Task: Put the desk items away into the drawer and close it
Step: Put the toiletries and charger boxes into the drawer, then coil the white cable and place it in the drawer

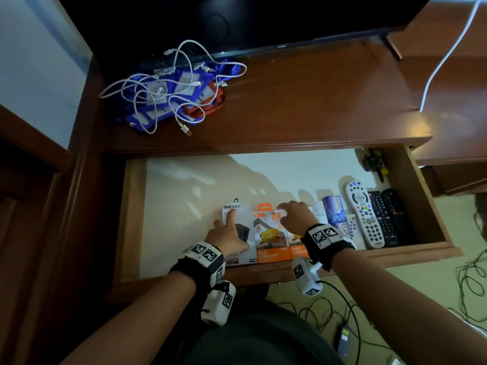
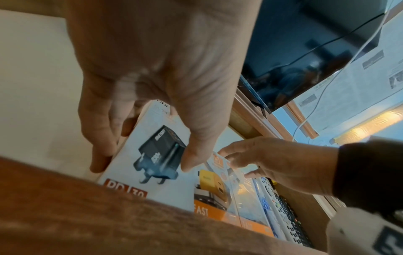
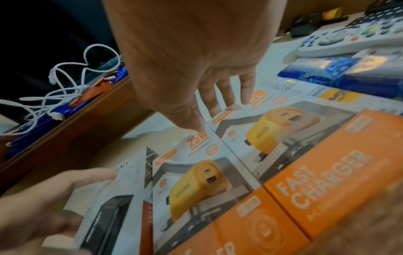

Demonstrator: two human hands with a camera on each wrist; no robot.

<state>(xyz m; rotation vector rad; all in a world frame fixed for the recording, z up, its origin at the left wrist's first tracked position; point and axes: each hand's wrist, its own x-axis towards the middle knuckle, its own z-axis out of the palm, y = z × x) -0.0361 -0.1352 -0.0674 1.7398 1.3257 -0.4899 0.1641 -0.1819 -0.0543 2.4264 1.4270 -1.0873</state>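
The wooden drawer stands pulled out, lined in white. At its front lie a white ONESAM charger box and two orange fast-charger boxes side by side. My left hand rests on the white box, fingers straight along its left edge and thumb on its face. My right hand hovers spread over the orange boxes, fingertips touching the top end of the right one. On the desk behind lies a tangle of white cables over blue and orange lanyard cards.
A white remote, black remotes and blue packets fill the drawer's right side, with a small black tool in the back corner. A TV stands behind the desk. Cables trail on the floor.
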